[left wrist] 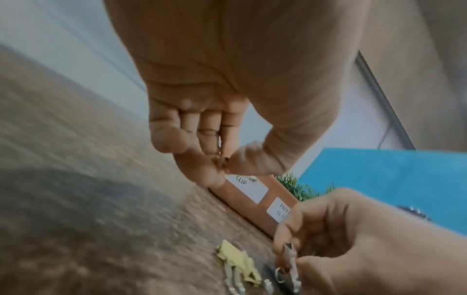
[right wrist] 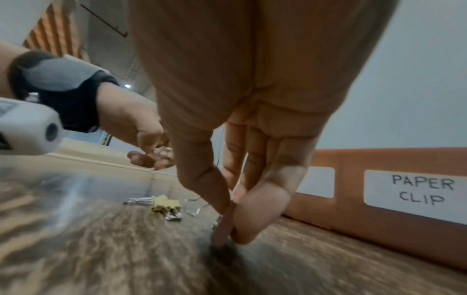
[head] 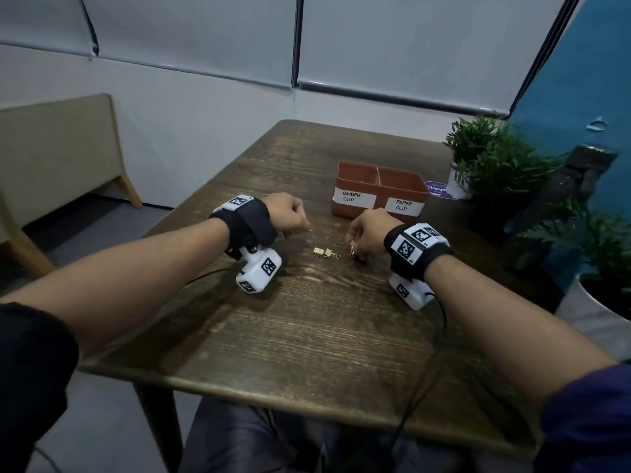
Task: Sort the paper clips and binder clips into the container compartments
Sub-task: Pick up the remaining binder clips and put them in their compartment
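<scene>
Pinching a small clip between thumb and fingertips, the right hand is low over the table, its fingers curled round the piece; in the left wrist view it shows as a narrow metal clip with wire loops, so it looks like a binder clip, though blur keeps me from being sure. The left hand hovers just above the table to the left, its thumb and fingers closed on something tiny; it is too small and blurred to name.

Between the two hands lie two gold binder clips, touching each other, with silver handles. A bent wire clip lies just beside them in the right wrist view.

Beyond the hands stands the orange container, split by a divider into two compartments. Its front wall carries two white labels: "BINDER CLIP" on the left, "PAPER CLIP" on the right. What is inside cannot be seen from here.

Two potted plants stand at the right edge of the table.
</scene>
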Demonstrator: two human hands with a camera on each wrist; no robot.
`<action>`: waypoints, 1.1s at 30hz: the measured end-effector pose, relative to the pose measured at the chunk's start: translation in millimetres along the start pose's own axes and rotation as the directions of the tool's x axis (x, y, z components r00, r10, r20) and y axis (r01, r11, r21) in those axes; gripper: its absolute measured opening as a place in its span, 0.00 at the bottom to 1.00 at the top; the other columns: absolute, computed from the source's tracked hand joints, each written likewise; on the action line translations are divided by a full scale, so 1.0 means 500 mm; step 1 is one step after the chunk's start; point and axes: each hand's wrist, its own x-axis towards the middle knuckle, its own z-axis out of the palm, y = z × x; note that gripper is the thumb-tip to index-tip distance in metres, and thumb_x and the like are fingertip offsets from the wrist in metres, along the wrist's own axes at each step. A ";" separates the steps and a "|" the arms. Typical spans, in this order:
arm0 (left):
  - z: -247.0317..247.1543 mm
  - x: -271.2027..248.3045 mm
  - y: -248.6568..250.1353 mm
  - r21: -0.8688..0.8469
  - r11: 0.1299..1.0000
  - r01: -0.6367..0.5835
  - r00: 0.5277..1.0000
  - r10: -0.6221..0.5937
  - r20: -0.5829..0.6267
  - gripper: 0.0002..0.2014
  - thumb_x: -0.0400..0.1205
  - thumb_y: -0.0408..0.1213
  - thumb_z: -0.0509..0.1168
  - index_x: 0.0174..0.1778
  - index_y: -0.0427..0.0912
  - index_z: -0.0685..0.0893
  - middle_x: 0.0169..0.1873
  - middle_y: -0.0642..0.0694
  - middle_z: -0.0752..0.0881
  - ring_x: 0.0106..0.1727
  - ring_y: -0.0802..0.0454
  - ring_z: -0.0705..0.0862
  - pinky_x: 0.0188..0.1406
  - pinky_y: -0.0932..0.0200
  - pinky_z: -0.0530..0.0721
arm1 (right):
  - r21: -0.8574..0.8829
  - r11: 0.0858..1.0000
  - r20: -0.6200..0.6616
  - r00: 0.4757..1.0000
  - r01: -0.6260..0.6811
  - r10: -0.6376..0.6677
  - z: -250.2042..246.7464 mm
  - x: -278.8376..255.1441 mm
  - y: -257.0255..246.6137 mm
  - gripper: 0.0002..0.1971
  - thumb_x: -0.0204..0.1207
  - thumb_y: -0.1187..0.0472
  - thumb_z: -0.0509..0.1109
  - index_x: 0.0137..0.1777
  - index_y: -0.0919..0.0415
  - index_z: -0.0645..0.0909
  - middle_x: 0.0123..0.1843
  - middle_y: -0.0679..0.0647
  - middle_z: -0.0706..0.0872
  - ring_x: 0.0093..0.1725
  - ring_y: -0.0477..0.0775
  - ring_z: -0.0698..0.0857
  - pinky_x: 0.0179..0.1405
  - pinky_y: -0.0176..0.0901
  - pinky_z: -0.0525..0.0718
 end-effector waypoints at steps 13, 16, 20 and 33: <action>0.008 -0.015 0.045 -0.385 0.855 0.347 0.938 -0.307 0.162 0.17 0.82 0.43 0.57 0.26 0.45 0.66 0.21 0.49 0.67 0.17 0.55 0.64 0.14 0.70 0.61 | 0.933 0.253 0.198 0.952 -0.256 0.234 -0.022 -0.012 0.069 0.13 0.71 0.78 0.49 0.38 0.62 0.70 0.39 0.59 0.79 0.32 0.52 0.79 0.16 0.33 0.73; 0.032 -0.004 0.042 -0.159 0.966 0.201 0.976 -0.184 0.116 0.20 0.87 0.44 0.56 0.28 0.44 0.69 0.23 0.49 0.69 0.21 0.53 0.63 0.20 0.64 0.61 | 0.953 0.191 0.200 0.960 -0.237 0.195 -0.022 -0.018 0.072 0.09 0.75 0.70 0.59 0.34 0.59 0.70 0.33 0.56 0.75 0.23 0.48 0.73 0.18 0.32 0.64; 0.046 -0.005 0.030 0.277 0.961 -0.020 0.995 -0.007 0.095 0.14 0.89 0.47 0.55 0.53 0.42 0.81 0.46 0.45 0.85 0.45 0.48 0.83 0.42 0.58 0.75 | 0.405 0.890 0.058 0.978 -0.208 0.202 -0.021 -0.012 0.074 0.18 0.70 0.44 0.79 0.34 0.52 0.74 0.27 0.46 0.79 0.24 0.44 0.75 0.25 0.38 0.71; 0.061 -0.009 0.038 0.612 0.784 -0.107 0.979 -0.024 0.202 0.19 0.78 0.54 0.70 0.56 0.45 0.83 0.53 0.47 0.85 0.53 0.49 0.82 0.49 0.55 0.80 | 0.027 0.988 0.134 0.980 -0.150 0.145 0.002 -0.007 0.018 0.12 0.65 0.55 0.84 0.44 0.60 0.89 0.45 0.49 0.92 0.49 0.48 0.88 0.46 0.44 0.88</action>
